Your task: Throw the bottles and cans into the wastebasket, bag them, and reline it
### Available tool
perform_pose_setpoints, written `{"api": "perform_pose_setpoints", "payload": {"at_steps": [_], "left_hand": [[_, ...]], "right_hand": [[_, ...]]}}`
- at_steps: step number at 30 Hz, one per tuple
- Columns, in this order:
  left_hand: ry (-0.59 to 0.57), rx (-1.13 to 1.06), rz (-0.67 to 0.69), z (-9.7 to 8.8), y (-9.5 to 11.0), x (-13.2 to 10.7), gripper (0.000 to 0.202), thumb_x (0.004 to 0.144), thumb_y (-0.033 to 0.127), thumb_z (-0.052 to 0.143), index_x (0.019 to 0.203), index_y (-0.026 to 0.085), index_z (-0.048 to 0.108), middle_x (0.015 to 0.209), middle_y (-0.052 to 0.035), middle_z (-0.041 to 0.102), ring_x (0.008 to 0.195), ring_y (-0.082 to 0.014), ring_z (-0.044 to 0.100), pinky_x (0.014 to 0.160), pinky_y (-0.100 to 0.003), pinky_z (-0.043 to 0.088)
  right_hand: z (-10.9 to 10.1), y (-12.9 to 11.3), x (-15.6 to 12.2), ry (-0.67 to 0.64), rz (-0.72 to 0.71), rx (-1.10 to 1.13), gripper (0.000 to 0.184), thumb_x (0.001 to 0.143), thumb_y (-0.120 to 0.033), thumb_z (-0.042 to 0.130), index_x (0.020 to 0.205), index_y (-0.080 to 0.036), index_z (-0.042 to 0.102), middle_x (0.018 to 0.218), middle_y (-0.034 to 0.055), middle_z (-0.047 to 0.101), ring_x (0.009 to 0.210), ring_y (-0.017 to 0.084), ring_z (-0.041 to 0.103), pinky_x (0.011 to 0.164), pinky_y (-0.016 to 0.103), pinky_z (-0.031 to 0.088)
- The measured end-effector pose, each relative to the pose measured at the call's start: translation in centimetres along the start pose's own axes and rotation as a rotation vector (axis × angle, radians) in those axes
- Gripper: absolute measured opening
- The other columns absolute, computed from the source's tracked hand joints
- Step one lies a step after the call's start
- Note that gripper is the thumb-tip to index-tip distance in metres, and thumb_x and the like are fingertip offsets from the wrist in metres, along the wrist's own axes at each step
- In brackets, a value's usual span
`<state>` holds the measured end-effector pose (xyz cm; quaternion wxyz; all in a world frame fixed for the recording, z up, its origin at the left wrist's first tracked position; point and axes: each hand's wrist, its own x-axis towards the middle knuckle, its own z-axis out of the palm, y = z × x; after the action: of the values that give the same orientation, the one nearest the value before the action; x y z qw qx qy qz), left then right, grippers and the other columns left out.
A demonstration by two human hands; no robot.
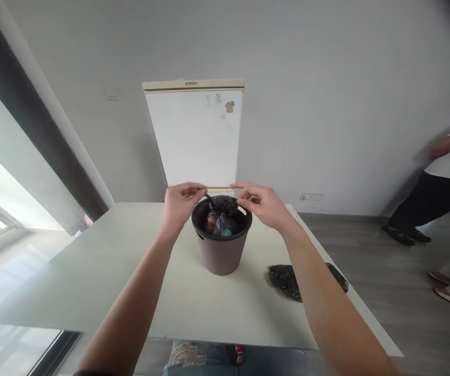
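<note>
A round brown bin [222, 250] stands in the middle of a white table [92, 271]. Inside it sits a black plastic bag [222, 215], bunched at the top, with something orange and something blue showing through. My left hand [180, 203] is over the bin's left rim, fingers pinched on one tail of the bag. My right hand [260, 203] is over the right rim, fingers curled and pinching the bag's other tail. Both tails are pulled up and apart from the knot.
A crumpled black bag [287, 282] lies on the table to the right, partly behind my right forearm. A white cabinet [196, 136] stands against the wall behind the table. A person [444, 183] stands at the far right on the grey floor.
</note>
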<state>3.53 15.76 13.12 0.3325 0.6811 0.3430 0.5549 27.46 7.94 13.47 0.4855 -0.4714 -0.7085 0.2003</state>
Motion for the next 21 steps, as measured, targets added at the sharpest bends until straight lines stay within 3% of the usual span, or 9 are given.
{"api": "perform_pose_setpoints", "payload": {"at_steps": [4,9,13,16,18,21], "left_hand": [[-0.08,-0.013,0.178,2.2,3.6,0.3,0.017,0.083,0.03,0.082,0.095,0.019,0.082,0.091,-0.0063,0.08,0.085,-0.02,0.076,0.075,-0.03,0.06],[-0.048,-0.045,0.159,2.2,3.3,-0.2,0.03,0.088,0.035,0.079,0.113,0.02,0.076,0.097,-0.0075,0.08,0.089,-0.021,0.077,0.079,-0.032,0.06],[0.141,-0.025,0.178,0.7,0.7,-1.5,0.031,0.096,0.044,0.07,0.117,0.022,0.069,0.115,-0.0097,0.077,0.112,-0.0215,0.072,0.091,-0.032,0.056],[0.286,0.014,0.078,-0.4,-2.8,-3.1,0.031,0.101,0.051,0.059,0.109,0.022,0.068,0.115,-0.0082,0.075,0.108,-0.021,0.07,0.085,-0.03,0.055],[0.268,0.011,-0.035,-0.5,-5.5,-4.6,0.035,0.102,0.055,0.055,0.111,0.024,0.068,0.119,-0.0078,0.073,0.106,-0.0221,0.07,0.084,-0.031,0.055],[0.107,-0.07,-0.202,0.6,-8.8,-7.4,0.047,0.103,0.063,0.047,0.133,0.03,0.063,0.135,-0.0076,0.068,0.121,-0.0257,0.066,0.092,-0.036,0.055]], "right_hand": [[1.2,-1.8,4.1,-0.283,-0.002,0.18,0.022,0.088,-0.042,0.072,0.087,-0.021,0.071,0.084,0.003,0.072,0.07,0.018,0.063,0.071,0.035,0.052],[2.1,-1.5,4.8,-0.36,0.055,0.423,0.031,0.087,-0.049,0.077,0.088,-0.019,0.068,0.082,0.0035,0.071,0.064,0.015,0.059,0.057,0.029,0.048],[2.5,-1.8,4.8,-0.203,0.056,0.507,0.035,0.086,-0.048,0.08,0.08,-0.02,0.062,0.075,0.0017,0.069,0.063,0.013,0.057,0.06,0.028,0.049],[1.8,-3.0,6.4,-0.105,0.031,0.542,0.034,0.085,-0.044,0.083,0.077,-0.02,0.06,0.073,0.0023,0.068,0.062,0.013,0.057,0.059,0.028,0.049],[1.0,-4.2,7.7,-0.062,0.02,0.563,0.033,0.085,-0.038,0.084,0.075,-0.02,0.059,0.072,0.0022,0.066,0.064,0.014,0.058,0.058,0.027,0.049],[0.1,-6.0,9.0,-0.018,-0.014,0.592,0.032,0.087,-0.031,0.083,0.075,-0.021,0.056,0.072,0.0012,0.065,0.065,0.013,0.058,0.057,0.025,0.048]]}}
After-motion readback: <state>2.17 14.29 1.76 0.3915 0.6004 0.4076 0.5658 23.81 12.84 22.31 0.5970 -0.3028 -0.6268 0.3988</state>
